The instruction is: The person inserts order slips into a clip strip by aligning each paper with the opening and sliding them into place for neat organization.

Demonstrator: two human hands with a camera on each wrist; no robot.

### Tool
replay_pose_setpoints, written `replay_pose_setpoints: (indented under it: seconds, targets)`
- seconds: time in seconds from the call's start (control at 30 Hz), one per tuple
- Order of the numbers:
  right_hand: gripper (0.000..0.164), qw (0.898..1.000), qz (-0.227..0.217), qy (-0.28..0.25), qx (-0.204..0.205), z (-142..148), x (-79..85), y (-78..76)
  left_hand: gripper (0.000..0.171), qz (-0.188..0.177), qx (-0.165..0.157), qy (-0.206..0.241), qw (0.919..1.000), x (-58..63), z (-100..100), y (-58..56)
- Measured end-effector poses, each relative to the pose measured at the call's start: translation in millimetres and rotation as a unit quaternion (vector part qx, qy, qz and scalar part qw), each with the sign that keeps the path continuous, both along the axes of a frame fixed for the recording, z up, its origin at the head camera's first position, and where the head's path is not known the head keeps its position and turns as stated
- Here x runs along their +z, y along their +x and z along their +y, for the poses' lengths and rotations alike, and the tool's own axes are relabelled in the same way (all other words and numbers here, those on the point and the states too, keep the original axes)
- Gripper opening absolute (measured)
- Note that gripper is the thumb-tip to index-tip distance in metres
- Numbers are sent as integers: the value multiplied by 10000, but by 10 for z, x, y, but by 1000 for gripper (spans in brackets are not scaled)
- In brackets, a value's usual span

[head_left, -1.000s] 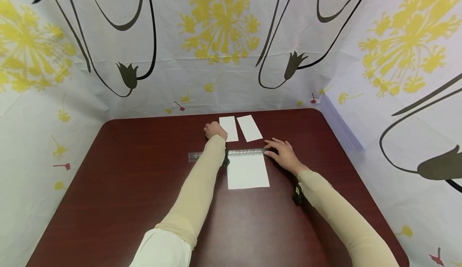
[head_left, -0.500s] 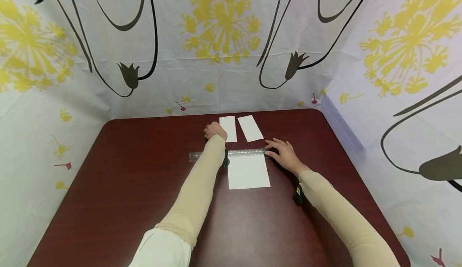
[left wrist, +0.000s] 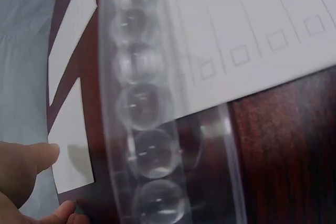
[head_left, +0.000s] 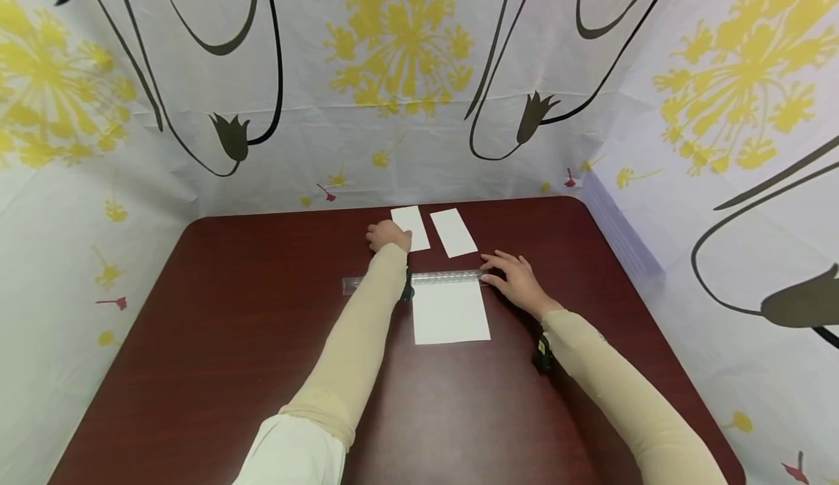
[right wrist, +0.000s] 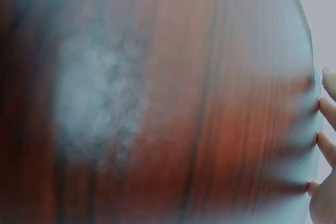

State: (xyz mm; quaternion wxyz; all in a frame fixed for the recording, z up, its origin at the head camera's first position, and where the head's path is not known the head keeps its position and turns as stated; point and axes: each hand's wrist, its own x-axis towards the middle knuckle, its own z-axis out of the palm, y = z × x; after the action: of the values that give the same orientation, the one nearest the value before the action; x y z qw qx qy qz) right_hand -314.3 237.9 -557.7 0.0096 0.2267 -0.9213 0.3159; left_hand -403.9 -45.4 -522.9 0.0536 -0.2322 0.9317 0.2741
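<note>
Pale walls printed with yellow blooms and dark stems [head_left: 234, 135] box in the left, right and far sides, and below them sits a dark red-brown table [head_left: 262, 361]. To the hands, then! The left hand [head_left: 388, 236] is out at the far side, thumb overlapping the near end of the left paper slip [head_left: 413, 223]; fingers curl beneath, and whether they pinch the slip, I cannot tell. Over on the right, the right hand [head_left: 515, 279] has its fingers spread wide, tips down, thumb at the right end of a clear ruler [head_left: 446, 277].

That ruler runs left to right over the far edge of the large white sheet [head_left: 451, 314], and what a close-up from the left wrist: rounded clear bumps along it, faint lines and a row of small squares [left wrist: 241, 56] on the paper. Farther out, a second slip, the right paper slip [head_left: 454, 233], lies tilted just right of its partner, a narrow gap between them.

The step in hand looks like placing the left slip while the right hand minds the ruler. Next, I'd say, calls for a light touch: steady the slip, leave its neighbour and the ruler undisturbed.
</note>
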Motion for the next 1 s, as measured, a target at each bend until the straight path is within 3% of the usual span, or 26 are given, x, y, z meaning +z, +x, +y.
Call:
replay_pose_setpoints:
  seconds: [0.13, 0.23, 0.5, 1.0]
  targets:
    - [27, 10000, -41, 40, 27, -21, 7, -5, 72, -19, 36, -410, 9992, -7, 9, 2]
    - [27, 10000, -63, 59, 17, -30, 19, -4, 69, -73, -28, -588, 9982, 12, 13, -1]
    - [25, 9999, -114, 40, -98, -21, 45, -15, 43, -111, -227, -385, 9989, 142, 17, 24]
    - [24, 9998, -177, 67, -92, -26, 23, -3, 48, -54, -255, -260, 9993, 40, 34, 20]
